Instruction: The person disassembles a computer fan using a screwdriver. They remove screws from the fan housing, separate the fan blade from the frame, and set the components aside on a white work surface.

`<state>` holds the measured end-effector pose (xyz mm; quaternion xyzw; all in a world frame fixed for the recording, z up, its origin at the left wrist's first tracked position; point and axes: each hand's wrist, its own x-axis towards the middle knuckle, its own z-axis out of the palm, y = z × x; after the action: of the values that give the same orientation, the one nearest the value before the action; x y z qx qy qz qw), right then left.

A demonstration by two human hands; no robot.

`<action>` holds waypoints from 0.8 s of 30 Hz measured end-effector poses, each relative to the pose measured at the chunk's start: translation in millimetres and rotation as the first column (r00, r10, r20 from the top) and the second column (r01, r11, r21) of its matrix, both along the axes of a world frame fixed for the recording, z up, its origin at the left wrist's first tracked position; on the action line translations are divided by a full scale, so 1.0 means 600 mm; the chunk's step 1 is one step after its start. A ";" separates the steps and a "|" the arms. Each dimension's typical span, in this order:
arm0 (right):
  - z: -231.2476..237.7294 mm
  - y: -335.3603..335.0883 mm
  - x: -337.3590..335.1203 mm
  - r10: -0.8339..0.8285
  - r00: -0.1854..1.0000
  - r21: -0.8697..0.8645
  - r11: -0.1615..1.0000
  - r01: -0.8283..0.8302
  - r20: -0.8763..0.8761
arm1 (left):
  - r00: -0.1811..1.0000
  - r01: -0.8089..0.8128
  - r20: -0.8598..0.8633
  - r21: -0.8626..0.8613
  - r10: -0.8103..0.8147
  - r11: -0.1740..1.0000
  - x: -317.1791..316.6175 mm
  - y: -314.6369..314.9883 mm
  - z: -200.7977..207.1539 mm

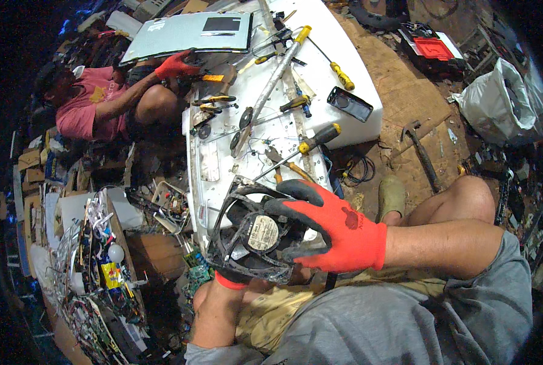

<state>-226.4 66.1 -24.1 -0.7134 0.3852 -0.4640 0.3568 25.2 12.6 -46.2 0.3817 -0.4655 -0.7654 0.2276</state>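
- A cluttered workshop with a brown floor (368, 55), scrap heaped along its sides, seen from above.
- The right hand (338, 231), in a red glove with dark coating, has its fingers curved apart around the right side of a black fan (263, 233), thumb low and the others higher, gripping the frame.
- The left hand (231, 281) is mostly hidden under the fan's lower left corner; how its fingers are set, I cannot tell.
- The fan lies directly left of the right fingers, between both hands; its frame is squarish, with no clear long axis, its round hub label facing up.
- Just beyond it, on a white counter (344, 48), a yellow-and-black screwdriver (321, 139) points its shaft toward the fan, near pliers (291, 163).
- Farther up lies a dark phone (350, 104).
- At upper left, a co-worker in pink (95, 103) sits beside a flat panel (183, 38).
- Right, on the floor: a hammer (427, 159) and a white sack (493, 106).
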 end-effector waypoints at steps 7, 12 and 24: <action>-0.027 0.006 0.008 -0.005 0.995 0.147 0.989 0.020 -0.102 | 0.874 -0.241 -0.304 0.407 0.379 0.881 -0.018 0.001 0.025; -0.062 0.016 0.033 0.002 0.989 0.165 0.986 0.023 -0.150 | 0.904 -0.201 -0.289 0.364 0.315 0.909 -0.006 -0.002 0.008; -0.098 -0.017 0.039 0.160 0.958 0.302 0.950 -0.084 -0.237 | 0.904 -0.428 0.120 0.210 0.411 0.879 0.100 -0.005 0.017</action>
<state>-202.7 55.6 -82.9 -0.7308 0.4466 -0.2825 0.4320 85.2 9.8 -36.0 0.5245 -0.2872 -0.7327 0.3251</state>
